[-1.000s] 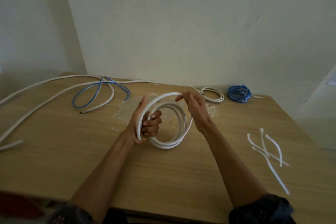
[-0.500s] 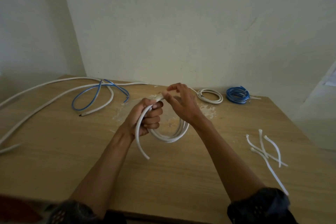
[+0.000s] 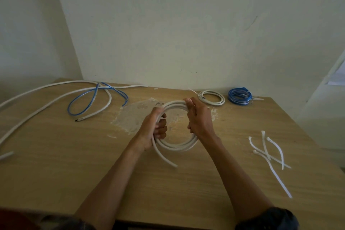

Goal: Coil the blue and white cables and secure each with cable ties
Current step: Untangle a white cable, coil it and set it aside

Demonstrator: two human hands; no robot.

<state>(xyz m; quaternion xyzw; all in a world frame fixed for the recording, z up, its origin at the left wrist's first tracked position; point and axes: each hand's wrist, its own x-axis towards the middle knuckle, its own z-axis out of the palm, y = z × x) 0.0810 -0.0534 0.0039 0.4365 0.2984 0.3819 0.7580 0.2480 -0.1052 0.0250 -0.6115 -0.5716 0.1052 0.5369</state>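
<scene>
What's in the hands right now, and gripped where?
Both hold the white cable coil: left hand grips its left side, right hand its right side.

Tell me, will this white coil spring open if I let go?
Probably: no tie shows on the white coil, and the left hand and right hand both grip it. Its free end holds a curve, not drooping, so it seems stiff.

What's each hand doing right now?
Left hand: grips the white cable coil.
Right hand: holds the same coil's right side.
</scene>
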